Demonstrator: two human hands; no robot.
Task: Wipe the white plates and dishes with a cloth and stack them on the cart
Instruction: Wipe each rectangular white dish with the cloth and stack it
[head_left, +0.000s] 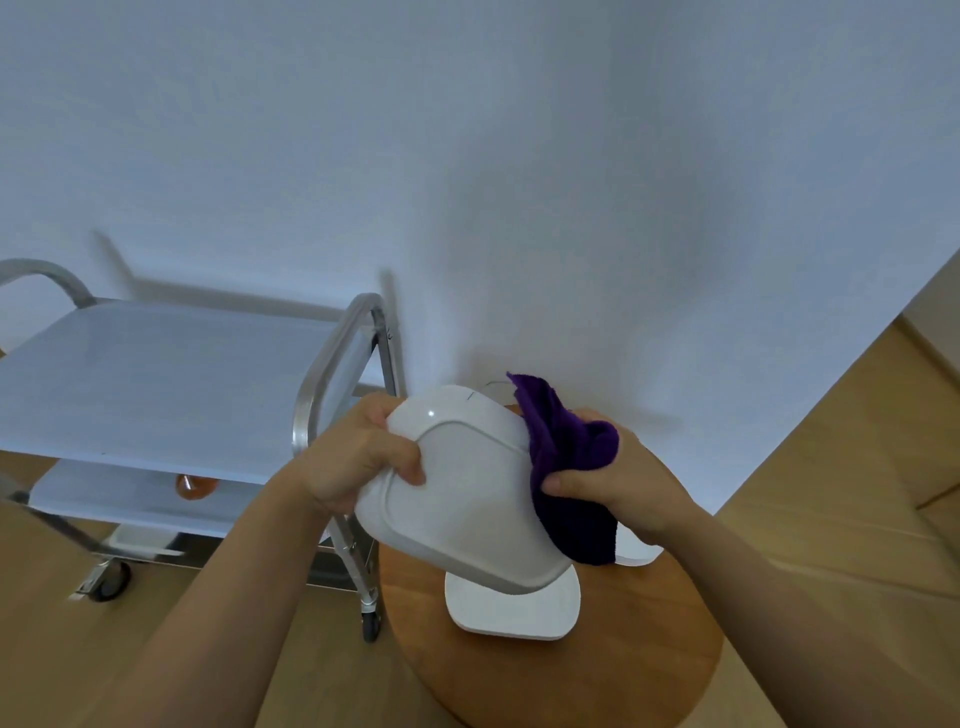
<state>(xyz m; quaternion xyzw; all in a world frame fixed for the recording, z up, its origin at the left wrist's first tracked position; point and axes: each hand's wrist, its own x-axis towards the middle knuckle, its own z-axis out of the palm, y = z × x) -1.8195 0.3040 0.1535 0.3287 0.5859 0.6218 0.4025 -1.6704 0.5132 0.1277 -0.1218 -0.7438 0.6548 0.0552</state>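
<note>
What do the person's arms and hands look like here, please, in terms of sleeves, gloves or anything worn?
Both forearms are bare as far as the frame shows, with no sleeves visible. The left hand and right hand wear no gloves, and no rings, watch or bracelet can be seen.

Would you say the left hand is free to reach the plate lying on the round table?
Probably not yet: the left hand grips the raised plate, which hangs directly over the lying plate.
</note>
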